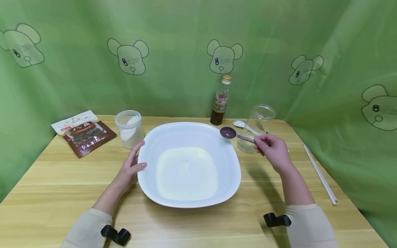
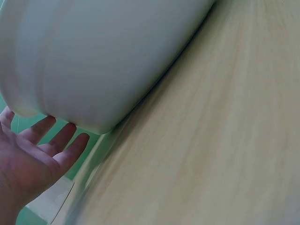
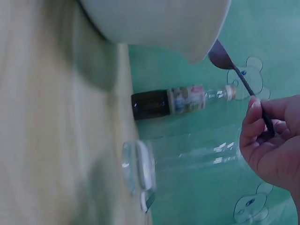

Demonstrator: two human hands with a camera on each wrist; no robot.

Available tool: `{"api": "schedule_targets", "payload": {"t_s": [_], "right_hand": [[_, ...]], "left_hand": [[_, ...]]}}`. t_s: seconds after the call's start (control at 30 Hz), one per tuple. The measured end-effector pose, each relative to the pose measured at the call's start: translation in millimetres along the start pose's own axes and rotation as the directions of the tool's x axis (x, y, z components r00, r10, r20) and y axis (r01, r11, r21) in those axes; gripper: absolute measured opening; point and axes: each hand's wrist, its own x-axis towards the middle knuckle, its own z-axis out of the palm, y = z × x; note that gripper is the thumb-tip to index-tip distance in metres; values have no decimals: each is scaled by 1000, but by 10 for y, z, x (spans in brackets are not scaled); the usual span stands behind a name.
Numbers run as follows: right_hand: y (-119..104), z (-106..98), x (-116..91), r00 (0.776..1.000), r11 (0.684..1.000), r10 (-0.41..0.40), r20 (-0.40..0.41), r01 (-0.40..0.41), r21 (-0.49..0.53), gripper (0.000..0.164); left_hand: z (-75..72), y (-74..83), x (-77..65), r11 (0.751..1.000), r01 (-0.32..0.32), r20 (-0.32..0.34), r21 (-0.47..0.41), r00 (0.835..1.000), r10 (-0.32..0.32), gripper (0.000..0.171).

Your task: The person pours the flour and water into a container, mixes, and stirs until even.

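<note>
A large white basin (image 1: 229, 186) stands in the middle of the wooden table, with a small whitish patch on its bottom. My left hand (image 1: 128, 168) rests at its left rim, thumb and index fingertips on the edge. In the left wrist view, spread fingers (image 2: 61, 140) touch the outer wall while the palm stays off it. Over the basin's back right rim is the bowl of a dark brown spoon (image 1: 228, 132), held level. My right hand (image 1: 273, 150) pinches the end of its handle between thumb and fingers, in front of a clear jar (image 1: 246, 146).
A tub of white powder (image 1: 128, 132) stands just behind my left hand, beside a brown food packet (image 1: 88, 136). Behind the basin is a bottle of dark liquid (image 1: 219, 105). A white spoon (image 1: 238, 124) lies near the jar; white chopsticks (image 1: 321, 175) lie at the right edge.
</note>
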Motion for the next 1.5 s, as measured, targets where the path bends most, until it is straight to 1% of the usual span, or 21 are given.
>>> {"api": "schedule_targets", "payload": {"t_s": [0.07, 0.13, 0.17, 0.2, 0.27, 0.33, 0.37, 0.4, 0.43, 0.5, 0.57, 0.63, 0.8, 0.93, 1.03, 1.17, 1.33, 1.5], "right_hand": [[207, -49, 156, 998, 992, 25, 49, -31, 123, 17], [363, -58, 278, 996, 975, 20, 91, -40, 217, 15], [295, -12, 288, 995, 978, 48, 90, -65, 197, 15], [185, 48, 274, 994, 982, 57, 90, -72, 176, 16], [-4, 172, 226, 995, 983, 32, 92, -48, 175, 15], [-331, 326, 118, 994, 983, 53, 100, -70, 172, 11], [-475, 387, 69, 991, 980, 68, 112, -88, 181, 9], [-566, 430, 37, 988, 971, 69, 138, -98, 216, 5], [-639, 469, 13, 984, 962, 87, 157, -124, 244, 3], [-735, 524, -13, 974, 949, 123, 192, -172, 265, 8], [-751, 551, -16, 965, 948, 135, 226, -192, 253, 10], [-725, 572, -2, 961, 960, 142, 239, -193, 204, 7], [-662, 594, 35, 944, 972, 148, 295, -194, 132, 23], [-668, 631, 52, 935, 976, 152, 319, -194, 102, 26], [-675, 667, 70, 936, 980, 147, 320, -181, 80, 25], [-673, 721, 101, 941, 989, 123, 316, -143, 40, 22], [-665, 791, 139, 948, 994, 111, 299, -113, -13, 23], [-668, 870, 177, 952, 996, 91, 291, -91, -13, 27]], "left_hand": [[-3, 2, -4, 1000, 4, -1, 2, 1000, -4, 70], [-5, 3, -6, 1000, 7, 0, 3, 1000, -7, 70], [-7, 3, -7, 1000, 8, 0, 3, 1000, -8, 69], [-7, 3, -8, 1000, 8, 1, 2, 1000, -8, 69], [-9, 3, -7, 1000, 4, 3, -1, 1000, -4, 69], [-10, 0, -2, 1000, -2, 7, -6, 1000, 2, 69], [-10, -1, 0, 1000, -4, 9, -11, 1000, 4, 69], [-10, -2, 2, 1000, -5, 11, -14, 1000, 6, 69], [-11, -4, 4, 1000, -6, 12, -15, 1000, 6, 69], [-10, -7, 7, 1000, -3, 12, -17, 1000, 4, 70], [-9, -11, 7, 1000, -1, 11, -14, 1000, 1, 70], [-8, -11, 8, 1000, 2, 8, -11, 1000, -2, 70], [-7, -1, 7, 1000, 4, 8, -14, 1000, -4, 70], [-9, 0, 6, 1000, 5, 8, -15, 1000, -5, 70], [-13, -4, 8, 1000, 4, 10, -13, 1000, -4, 70], [-19, -10, 11, 1000, -1, 15, -15, 1000, 1, 70], [-22, -18, 18, 1000, -7, 18, -22, 1000, 8, 69], [-31, -24, 23, 1000, -4, 17, -25, 1000, 5, 69]]}}
